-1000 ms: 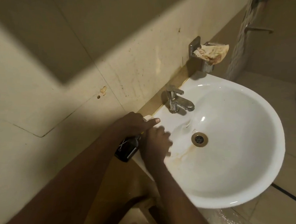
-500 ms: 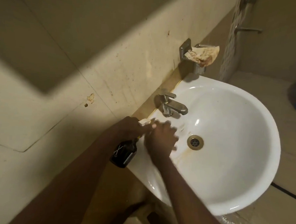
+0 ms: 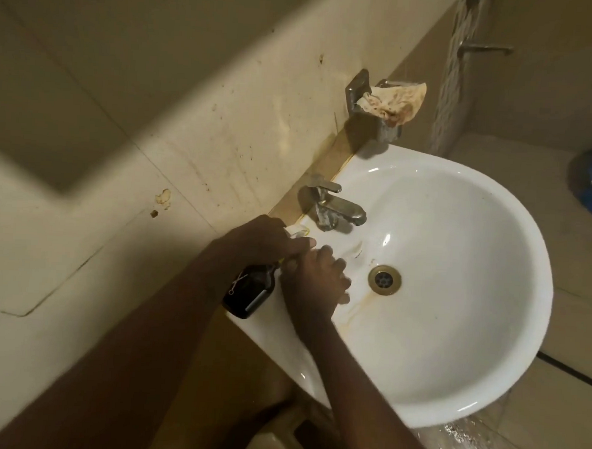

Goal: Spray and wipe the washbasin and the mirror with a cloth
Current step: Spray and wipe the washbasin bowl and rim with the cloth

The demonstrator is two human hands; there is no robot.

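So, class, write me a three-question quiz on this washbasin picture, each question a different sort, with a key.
1. True or false: the left hand holds a dark spray bottle at the edge of the washbasin.
2. Multiple choice: where is the stained cloth? A) in the basin, B) on the metal wall holder above the basin, C) under the tap.
3. Fill in: brownish stains run from the ____ toward the right hand.

Key: 1 true; 2 B; 3 drain.
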